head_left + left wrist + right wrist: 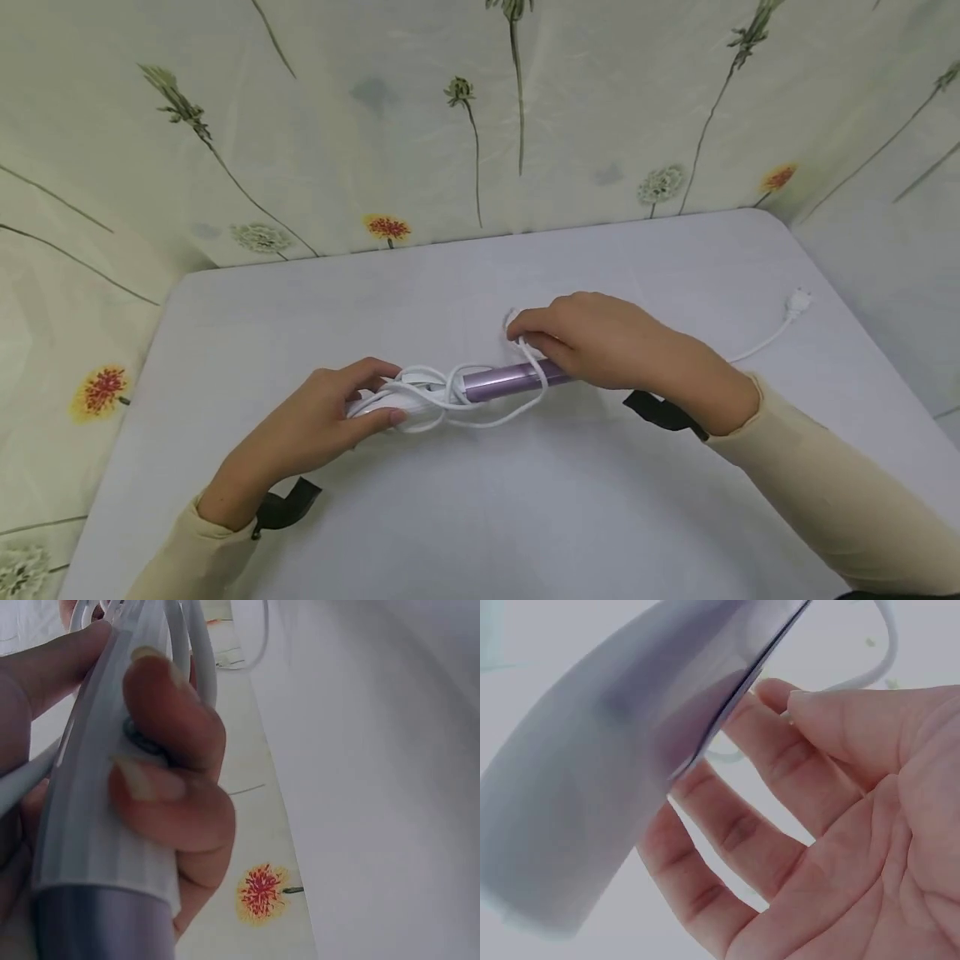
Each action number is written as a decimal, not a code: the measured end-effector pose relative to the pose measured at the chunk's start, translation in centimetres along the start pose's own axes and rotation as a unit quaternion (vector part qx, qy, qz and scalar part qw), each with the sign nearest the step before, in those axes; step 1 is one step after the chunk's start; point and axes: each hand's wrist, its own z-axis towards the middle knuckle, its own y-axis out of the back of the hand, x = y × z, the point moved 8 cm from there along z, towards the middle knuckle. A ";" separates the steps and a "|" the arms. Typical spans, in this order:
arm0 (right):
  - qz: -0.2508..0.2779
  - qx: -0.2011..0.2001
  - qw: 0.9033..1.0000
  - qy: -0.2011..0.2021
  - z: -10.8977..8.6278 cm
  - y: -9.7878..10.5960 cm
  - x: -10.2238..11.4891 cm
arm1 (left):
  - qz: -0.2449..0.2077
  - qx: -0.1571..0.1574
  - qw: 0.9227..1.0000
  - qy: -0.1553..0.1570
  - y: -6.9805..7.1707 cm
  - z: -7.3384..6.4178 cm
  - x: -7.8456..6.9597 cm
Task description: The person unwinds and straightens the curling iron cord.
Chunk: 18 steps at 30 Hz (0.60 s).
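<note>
A purple and white hair straightener (501,382) lies crosswise between both hands, with loops of white cord (491,423) around its white end. My left hand (318,421) grips that end, thumb on the near side. In the left wrist view, fingers curl over the ribbed white handle (112,817), and the cord runs alongside. My right hand (611,340) pinches a strand of cord between thumb and index finger, above the purple barrel. In the right wrist view, the other fingers stretch behind the straightener's barrel (630,727), which hides their tips.
From beneath the right forearm, the cord's far length reaches a white plug (798,301) on the right of the white table (465,517). A flower-print curtain (420,150) hangs behind the table's back edge. Black straps (288,504) hang at both wrists.
</note>
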 end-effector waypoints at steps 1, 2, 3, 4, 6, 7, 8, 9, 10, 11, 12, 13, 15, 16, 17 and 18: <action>-0.005 -0.010 1.000 -0.006 -0.3 0.4 -0.4 | -0.005 -0.002 1.000 0.005 0.1 -0.1 0.2; -0.008 -0.019 1.000 -0.013 -0.6 0.8 -0.8 | -0.010 -0.004 1.000 0.010 0.2 -0.2 0.3; -0.009 -0.028 0.999 -0.018 -1.0 1.1 -1.3 | -0.014 -0.007 1.000 0.013 0.3 -0.4 0.5; -0.010 -0.036 0.999 -0.026 -1.5 1.4 -1.9 | -0.015 -0.011 1.000 0.016 0.4 -0.4 0.6; -0.008 -0.048 0.998 -0.041 -2.3 1.8 -3.0 | -0.014 -0.021 0.999 0.022 0.7 -0.6 0.8; -0.007 -0.052 0.997 -0.049 -2.7 2.0 -3.6 | -0.016 -0.026 0.999 0.025 0.9 -0.7 0.8; -0.005 -0.057 0.997 -0.055 -3.1 2.2 -4.1 | -0.017 -0.031 0.999 0.026 1.0 -0.8 0.9; -0.002 -0.062 0.996 -0.058 -3.5 2.4 -4.5 | -0.018 -0.037 0.999 0.027 1.2 -0.9 0.9; 0.001 -0.066 0.996 -0.063 -3.8 2.5 -4.9 | -0.021 -0.040 0.999 0.028 1.3 -1.0 1.0; 0.004 -0.071 0.995 -0.066 -4.1 2.6 -5.2 | -0.025 -0.043 0.998 0.028 1.4 -1.0 1.0; 0.005 -0.075 0.995 -0.069 -4.4 2.7 -5.4 | -0.028 -0.047 0.998 0.027 1.4 -1.0 1.0; 0.006 -0.077 0.994 -0.072 -4.6 2.8 -5.7 | -0.031 -0.049 0.998 0.026 1.5 -1.0 1.0; 0.012 -0.084 0.993 -0.078 -5.0 2.8 -6.1 | -0.031 -0.054 0.998 0.026 1.4 -1.0 1.2; 0.013 -0.086 0.993 -0.084 -5.2 2.7 -6.3 | -0.030 -0.057 0.998 0.028 1.4 -1.1 1.2; 0.014 -0.088 0.992 -0.090 -5.4 2.7 -6.5 | -0.028 -0.061 0.997 0.029 1.5 -1.1 1.3; 0.015 -0.090 0.991 -0.096 -5.6 2.6 -6.7 | -0.025 -0.065 0.997 0.032 1.6 -1.1 1.4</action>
